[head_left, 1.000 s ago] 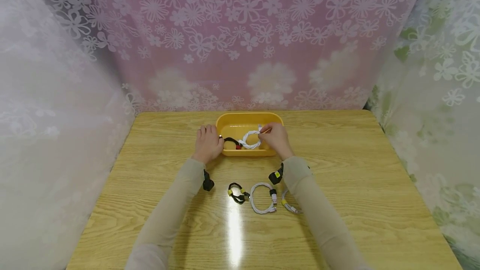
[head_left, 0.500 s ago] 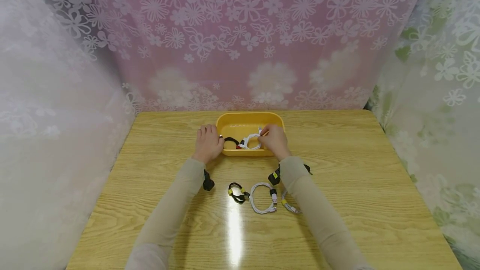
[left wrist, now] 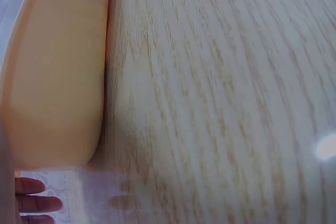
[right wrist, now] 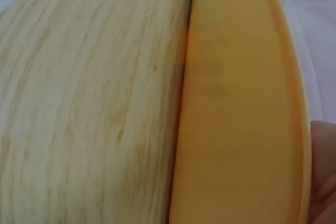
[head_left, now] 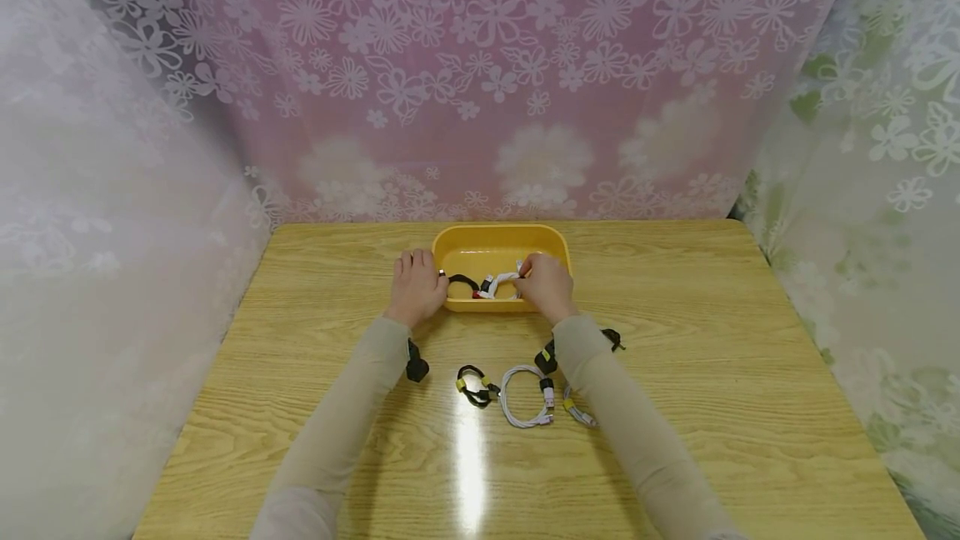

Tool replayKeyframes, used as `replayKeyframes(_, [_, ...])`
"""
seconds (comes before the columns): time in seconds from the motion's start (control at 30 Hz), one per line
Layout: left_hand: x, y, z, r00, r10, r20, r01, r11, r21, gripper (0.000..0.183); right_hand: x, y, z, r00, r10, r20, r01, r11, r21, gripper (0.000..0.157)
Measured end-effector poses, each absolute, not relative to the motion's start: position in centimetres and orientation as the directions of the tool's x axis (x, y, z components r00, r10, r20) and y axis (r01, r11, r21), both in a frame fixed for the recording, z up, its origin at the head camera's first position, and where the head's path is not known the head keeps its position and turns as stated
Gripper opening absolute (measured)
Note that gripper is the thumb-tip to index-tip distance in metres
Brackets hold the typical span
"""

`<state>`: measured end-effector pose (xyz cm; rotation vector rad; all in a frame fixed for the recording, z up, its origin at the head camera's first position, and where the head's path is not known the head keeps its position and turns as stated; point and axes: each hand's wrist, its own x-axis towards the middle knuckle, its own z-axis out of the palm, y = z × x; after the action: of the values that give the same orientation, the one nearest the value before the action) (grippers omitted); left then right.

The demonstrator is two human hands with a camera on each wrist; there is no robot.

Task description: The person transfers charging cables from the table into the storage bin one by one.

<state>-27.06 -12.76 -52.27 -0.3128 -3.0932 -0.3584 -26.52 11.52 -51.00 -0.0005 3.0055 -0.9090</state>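
Note:
In the head view a yellow plastic bin (head_left: 498, 233) stands near the table's back edge. My left hand (head_left: 417, 283) holds its left end, with several fingers (left wrist: 39, 203) showing beyond the bin's end in the left wrist view. The thumb is mostly hidden. My right hand (head_left: 548, 284) reaches into the right part of the bin and pinches a coiled white charging cable (head_left: 501, 282), partly covered by the fingers. A coiled black cable (head_left: 461, 280) with a red tie lies in the bin at the left. In the right wrist view the bin wall hides the fingertips.
In front of the bin lie a black cable coil (head_left: 474, 387) with yellow ties, a white cable coil (head_left: 525, 397) with a black tie, and another white coil (head_left: 579, 408) with a yellow tie, partly under the right forearm. Floral curtains (head_left: 495, 90) enclose the wooden table (head_left: 337, 340).
My right hand has moved slightly down and toward me inside the bin, bringing the white cable lower. The left hand and the bin have stayed in place.

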Motion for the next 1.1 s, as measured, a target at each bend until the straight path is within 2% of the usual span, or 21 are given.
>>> replayKeyframes(0.63, [-27.15,-12.74,-52.38,-0.978,0.197,0.06,0.206,0.95,0.234,0.037,-27.07,11.03,-51.27,-0.993,0.032,-0.113,0.079,0.896,-0.436,0.009])
replayKeyframes(1.1, [-27.07,-12.76,-52.57,-0.978,0.196,0.074,0.208,0.949,0.237,0.034,-27.15,10.92,-51.27,-0.991,0.033,-0.131,0.087,0.898,-0.432,0.012])
